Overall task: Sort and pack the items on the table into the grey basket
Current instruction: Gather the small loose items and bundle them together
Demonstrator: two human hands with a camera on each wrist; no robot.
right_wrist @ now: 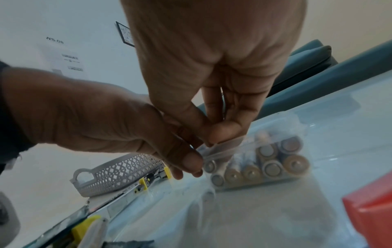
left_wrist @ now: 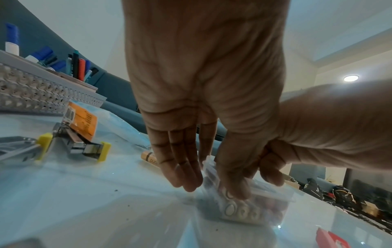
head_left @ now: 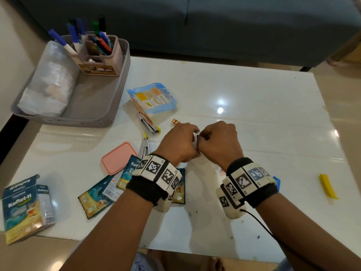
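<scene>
Both hands meet over the middle of the white table (head_left: 254, 90). Between them is a clear plastic bag of batteries (right_wrist: 265, 164), which rests on the table and also shows in the left wrist view (left_wrist: 244, 213). My left hand (head_left: 192, 138) pinches the bag's top edge between thumb and fingers (left_wrist: 180, 167). My right hand (head_left: 203, 136) pinches the same edge just beside it, thumb against fingertip (right_wrist: 220, 134). In the head view only a sliver of the bag (head_left: 196, 136) shows between the knuckles. The grey basket (head_left: 117, 94) stands at the far left.
The basket holds a pen holder (head_left: 99, 55) and a plastic-wrapped packet (head_left: 50, 81). On the table lie a loose battery (head_left: 175, 121), two staplers (head_left: 148, 122), a blue packet (head_left: 154, 97), a pink lid (head_left: 119, 157), several sachets (head_left: 101, 194), a Koflet-H box (head_left: 25, 208) and a yellow clip (head_left: 328, 185).
</scene>
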